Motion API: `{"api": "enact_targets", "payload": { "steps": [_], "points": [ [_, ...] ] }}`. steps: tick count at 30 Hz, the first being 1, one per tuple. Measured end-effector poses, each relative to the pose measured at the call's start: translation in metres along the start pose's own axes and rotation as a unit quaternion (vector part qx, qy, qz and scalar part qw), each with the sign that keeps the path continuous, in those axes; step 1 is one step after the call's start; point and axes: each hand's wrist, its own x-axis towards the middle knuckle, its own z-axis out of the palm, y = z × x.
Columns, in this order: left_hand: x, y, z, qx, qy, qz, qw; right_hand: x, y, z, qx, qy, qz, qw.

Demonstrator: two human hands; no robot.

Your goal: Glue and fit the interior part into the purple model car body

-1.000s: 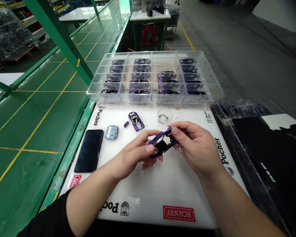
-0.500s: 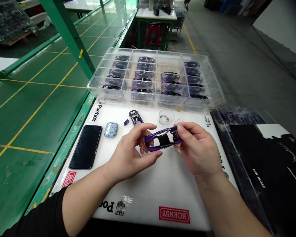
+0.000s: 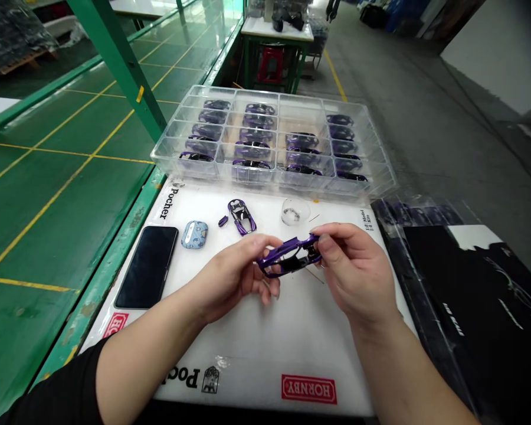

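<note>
You hold the shell (image 3: 287,258) in the air above the middle of the desk (image 3: 265,348), one end in each hand. Your left hand (image 3: 232,277) pinches the left end between thumb and fingertips. Your right hand (image 3: 358,271) grips the right end in the same way. The piece looks thin and hollow to me, so press only on the edges, lightly, and do not twist the two ends against each other. Work low over the desk. A second shell (image 3: 242,216) and a small dish (image 3: 295,211) lie just behind, before the tray (image 3: 265,94) at the far edge.
</note>
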Motion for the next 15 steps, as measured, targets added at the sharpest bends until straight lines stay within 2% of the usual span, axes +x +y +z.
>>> {"api": "enact_targets", "payload": {
  "steps": [3, 6, 10, 15],
  "points": [
    [0.003, 0.0, -0.004, -0.071, -0.05, -0.112, 0.99, -0.001, -0.004, -0.003, -0.099, -0.032, -0.082, 0.991],
    [0.003, -0.002, -0.004, -0.094, -0.059, -0.137, 0.984, 0.0, -0.006, -0.003, -0.147, -0.047, -0.102, 0.983],
    [0.001, -0.001, 0.001, -0.112, -0.022, -0.088, 0.99, 0.002, -0.007, 0.002, -0.151, -0.04, -0.087, 0.984],
    [0.002, -0.003, 0.005, -0.06, 0.085, 0.017, 0.994, 0.002, -0.008, 0.008, -0.123, 0.013, 0.019, 0.992]
  ]
}}
